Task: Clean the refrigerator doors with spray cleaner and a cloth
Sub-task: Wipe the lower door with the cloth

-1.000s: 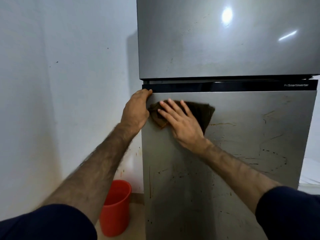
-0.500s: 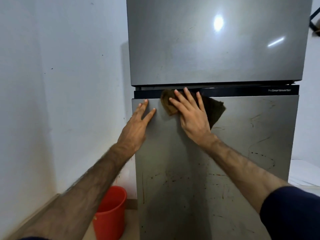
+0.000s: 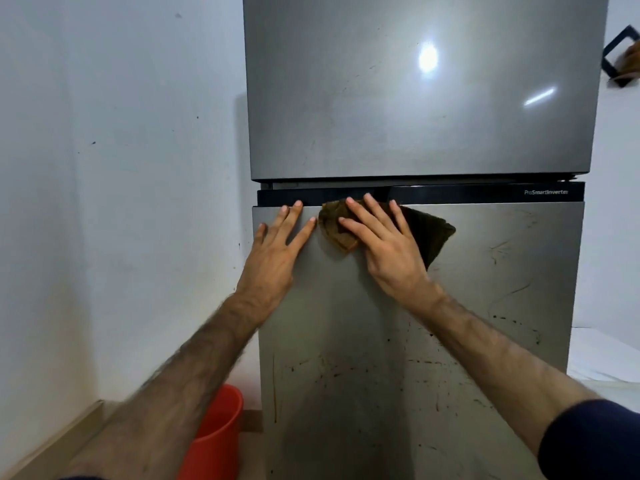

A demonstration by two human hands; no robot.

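Under right hand [image 3: 389,251], cloth [image 3: 427,233] centre hidden; spray cleaner unseen.

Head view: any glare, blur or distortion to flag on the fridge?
Head view: a round hotspot and a streak of glare on the upper door; the lower door is matte, its brown smears readable; wide-angle bowing along the fridge edges; the left hand and the right hand on the cloth are sharp, the near forearms slightly soft.

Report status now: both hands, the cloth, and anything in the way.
Left hand flat on lower door, open. Right hand pressing brown cloth flat near door's top edge. Dark marks remain lower down. Nothing in the way.
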